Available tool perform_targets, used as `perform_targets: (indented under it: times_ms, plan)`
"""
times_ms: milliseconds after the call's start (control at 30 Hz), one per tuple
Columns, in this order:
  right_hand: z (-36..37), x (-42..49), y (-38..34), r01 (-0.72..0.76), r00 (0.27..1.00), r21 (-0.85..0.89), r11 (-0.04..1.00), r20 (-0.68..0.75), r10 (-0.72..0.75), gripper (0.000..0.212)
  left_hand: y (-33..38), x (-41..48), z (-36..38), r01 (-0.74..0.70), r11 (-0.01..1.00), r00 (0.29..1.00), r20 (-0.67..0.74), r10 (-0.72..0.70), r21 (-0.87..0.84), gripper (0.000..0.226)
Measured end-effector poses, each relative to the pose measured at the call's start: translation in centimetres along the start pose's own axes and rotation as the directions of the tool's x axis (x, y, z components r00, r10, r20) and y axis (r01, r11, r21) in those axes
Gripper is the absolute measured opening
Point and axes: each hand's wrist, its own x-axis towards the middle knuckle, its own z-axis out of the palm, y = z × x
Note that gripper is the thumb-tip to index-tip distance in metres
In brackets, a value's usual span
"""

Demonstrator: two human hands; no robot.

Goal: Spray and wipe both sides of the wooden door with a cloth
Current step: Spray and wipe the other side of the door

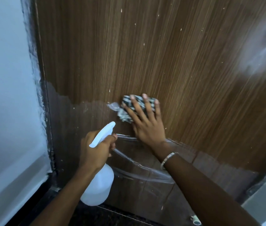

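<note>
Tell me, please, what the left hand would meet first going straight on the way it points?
Probably the door, at its film-covered lower part beyond the spray bottle that the left hand grips; the cloth under the right hand lies higher and rightward. Depth is unclear.

The door [161, 54] is finished in a warm brown, lined with fine vertical grain and flecked with small white specks. Its lower part is dulled to a darker, greyer brown under a clear film [145, 175] streaked with pale glossy creases. The cloth [125, 115] is checked in black and white. The spray bottle [97, 188] is coloured milky white throughout. The wall [3, 79] is painted a pale bluish white. The bracelet [167, 159] is seen as silvery. The floor [96, 216] is speckled and nearly black.
</note>
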Motion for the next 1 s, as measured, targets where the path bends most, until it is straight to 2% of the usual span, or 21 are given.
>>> perform_targets:
  times_ms: [133, 267, 433, 567, 667, 733, 900, 1000]
  plan:
    - [1.8, 6.0, -4.6, 0.172, 0.985, 0.047, 0.984, 0.022, -0.173, 0.065, 0.5, 0.5, -0.6, -0.045, 0.998, 0.999, -0.011, 0.046, 0.036, 0.005]
    - [1.5, 5.0, -2.7, 0.248, 0.967, 0.036, 0.968, 0.049, -0.249, 0.061, 0.4, 1.0, -1.3, -0.023, 1.0, 0.998, -0.054, 0.023, 0.017, 0.017]
    - [-0.1, -2.6, 2.9, 0.191, 0.981, -0.059, 0.98, 0.032, -0.189, 0.07, 0.3, 1.3, -2.2, -0.007, 1.0, 0.998, -0.066, 0.005, -0.02, 0.011]
    - [-0.3, -4.7, 4.0, 0.147, 0.989, -0.104, 0.984, 0.046, -0.143, 0.068, 0.3, 1.7, -3.1, 0.001, 1.0, 0.997, -0.076, -0.002, -0.025, 0.008]
    - [0.1, -3.3, 1.9, 0.093, 0.996, -0.123, 0.988, 0.024, -0.091, 0.065, 0.4, 2.0, -3.9, -0.003, 1.0, 0.995, -0.096, 0.0, -0.03, 0.009]
    - [0.7, -1.3, 0.1, 0.107, 0.994, -0.109, 0.988, 0.012, -0.106, 0.065, 0.4, 2.2, -4.2, -0.001, 1.0, 0.994, -0.11, -0.002, -0.027, 0.009]
    - [3.8, 6.9, -7.3, 0.298, 0.955, -0.027, 0.954, 0.02, -0.297, 0.064, 0.9, 2.4, -5.4, -0.025, 1.0, 0.989, -0.146, 0.025, 0.003, 0.014]
    - [5.3, 10.8, -11.0, 0.367, 0.93, -0.012, 0.93, 0.034, -0.366, 0.063, 0.9, 2.5, -6.1, -0.027, 0.999, 0.983, -0.179, 0.032, 0.031, 0.024]
